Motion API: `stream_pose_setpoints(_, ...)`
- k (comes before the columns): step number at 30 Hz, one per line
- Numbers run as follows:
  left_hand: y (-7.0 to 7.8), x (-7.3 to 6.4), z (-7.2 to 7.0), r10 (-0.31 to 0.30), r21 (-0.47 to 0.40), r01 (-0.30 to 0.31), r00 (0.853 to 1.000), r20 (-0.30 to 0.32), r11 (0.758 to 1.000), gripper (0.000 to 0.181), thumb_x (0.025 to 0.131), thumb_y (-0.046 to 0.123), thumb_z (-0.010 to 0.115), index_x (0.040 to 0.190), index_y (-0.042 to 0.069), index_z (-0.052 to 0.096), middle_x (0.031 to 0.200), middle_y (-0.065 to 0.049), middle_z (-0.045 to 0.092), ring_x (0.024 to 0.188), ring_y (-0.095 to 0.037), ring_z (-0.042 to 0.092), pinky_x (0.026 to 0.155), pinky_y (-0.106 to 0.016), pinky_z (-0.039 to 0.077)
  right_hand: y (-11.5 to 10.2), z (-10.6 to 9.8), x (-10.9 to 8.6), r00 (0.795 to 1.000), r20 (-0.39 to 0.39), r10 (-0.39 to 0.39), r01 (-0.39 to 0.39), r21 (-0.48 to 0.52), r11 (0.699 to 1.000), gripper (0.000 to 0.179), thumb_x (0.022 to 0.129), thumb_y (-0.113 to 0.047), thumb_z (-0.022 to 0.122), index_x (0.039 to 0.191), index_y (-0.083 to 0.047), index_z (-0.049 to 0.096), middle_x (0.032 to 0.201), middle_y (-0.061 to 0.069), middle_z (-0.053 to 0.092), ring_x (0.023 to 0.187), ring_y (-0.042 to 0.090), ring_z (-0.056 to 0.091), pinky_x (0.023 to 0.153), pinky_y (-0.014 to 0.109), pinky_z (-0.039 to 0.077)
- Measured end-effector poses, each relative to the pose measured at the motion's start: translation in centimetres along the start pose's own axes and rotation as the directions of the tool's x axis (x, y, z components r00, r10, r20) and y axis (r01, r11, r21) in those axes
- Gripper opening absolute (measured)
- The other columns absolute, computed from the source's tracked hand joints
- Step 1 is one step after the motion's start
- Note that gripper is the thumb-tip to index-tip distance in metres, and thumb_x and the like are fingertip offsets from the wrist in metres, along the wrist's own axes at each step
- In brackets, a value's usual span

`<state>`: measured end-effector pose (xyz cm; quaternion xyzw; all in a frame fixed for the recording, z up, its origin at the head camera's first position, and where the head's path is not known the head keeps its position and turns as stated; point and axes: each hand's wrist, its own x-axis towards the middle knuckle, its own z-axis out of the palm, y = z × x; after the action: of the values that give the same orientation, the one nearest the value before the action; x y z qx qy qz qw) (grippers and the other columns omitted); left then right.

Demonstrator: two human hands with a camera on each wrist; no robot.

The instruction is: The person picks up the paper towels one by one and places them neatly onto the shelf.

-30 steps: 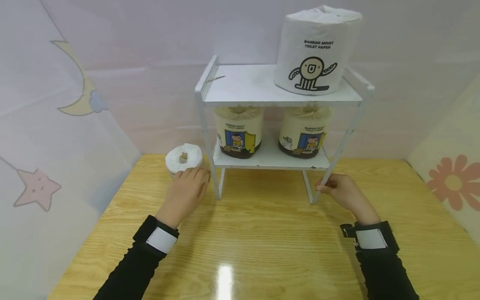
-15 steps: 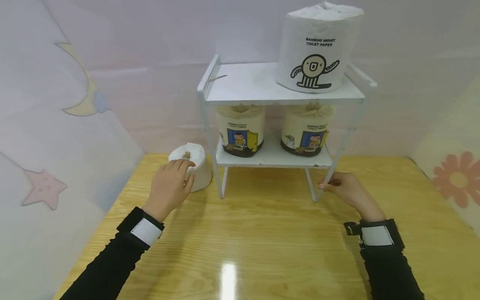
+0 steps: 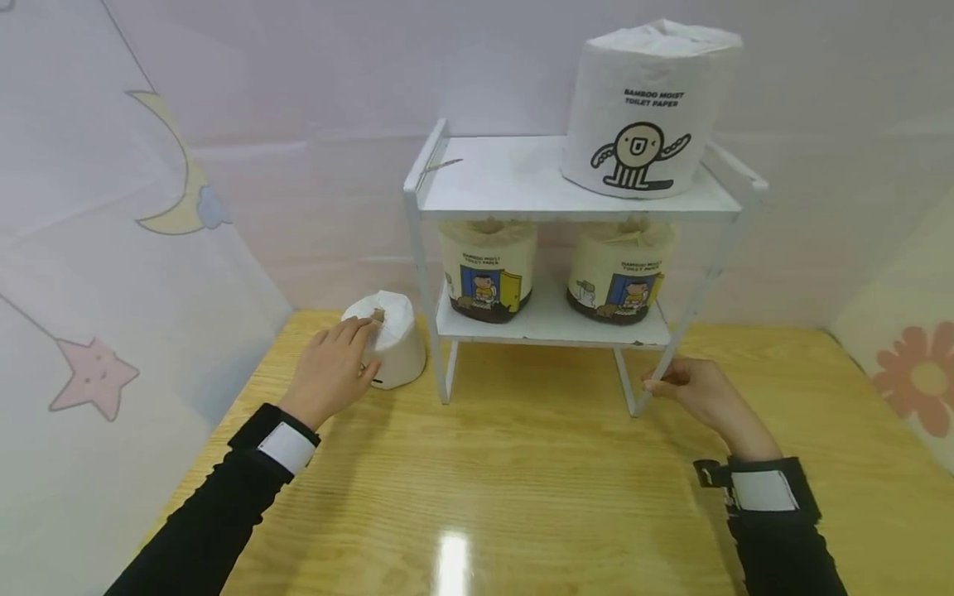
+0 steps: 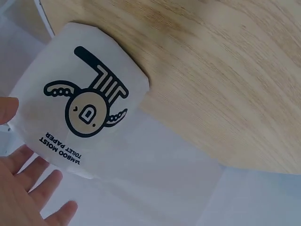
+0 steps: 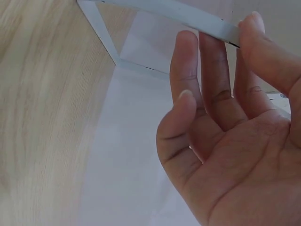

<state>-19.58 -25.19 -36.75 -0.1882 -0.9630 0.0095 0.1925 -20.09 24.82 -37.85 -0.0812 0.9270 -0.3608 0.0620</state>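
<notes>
A white wrapped toilet roll (image 3: 399, 352) stands on the table left of a white two-tier shelf rack (image 3: 514, 178). Over its near left side reaches my left hand (image 3: 331, 372), fingertips right at its top. The left wrist view has the fingers spread loosely along the printed roll's (image 4: 89, 103) top edge, thumb near its side. Low on the rack's front right leg, my right hand (image 3: 696, 393) pinches the metal bar (image 5: 188, 14) between thumb and fingers, the little finger apart from it.
One larger white toilet roll (image 3: 656, 108) sits on the rack's top tier, at the right. Two cream printed toilet rolls (image 3: 488, 273) stand on the lower tier. The wooden table (image 3: 507, 480) ends at a pale cloth backdrop (image 3: 335, 165).
My left hand has moved left from beside the rack's front left leg to the toilet roll. My right hand stays on the rack's leg. The head view has shifted slightly.
</notes>
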Motion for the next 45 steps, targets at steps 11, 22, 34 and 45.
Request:
stream_pose_setpoints(11, -0.7, 0.6, 0.6, -0.009, -0.018, 0.01, 0.999, 0.049, 1.0, 0.055, 0.09, 0.025, 0.073, 0.135, -0.001, 0.054, 0.138, -0.022, 0.053, 0.132, -0.039, 0.044, 0.107, -0.059, 0.034, -0.4, -0.4, -0.1, 1.0, 0.011, 0.011, -0.011, -0.004, 1.0, 0.031, 0.098, -0.024, 0.065, 0.108, 0.005, 0.07, 0.109, 0.027, 0.068, 0.109, 0.053, 0.057, 0.085, 0.066, 0.045)
stream_pose_setpoints(22, -2.0, 0.2, 2.1, 0.105, -0.087, -0.098, 0.991, 0.081, 0.991, 0.079, 0.083, 0.018, 0.082, 0.146, -0.002, 0.037, 0.148, -0.022, 0.042, 0.14, -0.038, 0.034, 0.113, -0.057, 0.027, -0.3, -0.2, -0.4, 1.0, -0.003, 0.018, -0.018, 0.036, 0.999, 0.035, 0.098, -0.028, 0.065, 0.11, 0.004, 0.07, 0.11, 0.025, 0.068, 0.109, 0.051, 0.059, 0.086, 0.066, 0.045)
stream_pose_setpoints(34, -3.7, -0.5, 3.4, 0.163, -0.086, -0.166, 0.986, -0.042, 0.982, 0.074, 0.079, 0.019, 0.085, 0.137, -0.003, 0.046, 0.138, -0.023, 0.048, 0.133, -0.039, 0.04, 0.111, -0.055, 0.03, -0.2, 0.2, -0.1, 1.0, -0.001, 0.01, -0.01, 0.062, 0.998, 0.034, 0.098, -0.029, 0.065, 0.109, 0.003, 0.071, 0.11, 0.022, 0.069, 0.111, 0.051, 0.058, 0.087, 0.066, 0.046)
stream_pose_setpoints(45, -2.4, -1.1, 3.7, 0.122, -0.075, -0.132, 0.985, -0.125, 0.988, 0.067, 0.079, 0.027, 0.086, 0.127, -0.006, 0.052, 0.122, -0.022, 0.055, 0.116, -0.04, 0.049, 0.104, -0.051, 0.037, 0.1, 0.3, -0.2, 0.999, -0.008, 0.033, -0.033, 0.058, 0.998, 0.032, 0.098, -0.027, 0.065, 0.109, 0.002, 0.071, 0.11, 0.023, 0.069, 0.11, 0.05, 0.058, 0.086, 0.064, 0.046)
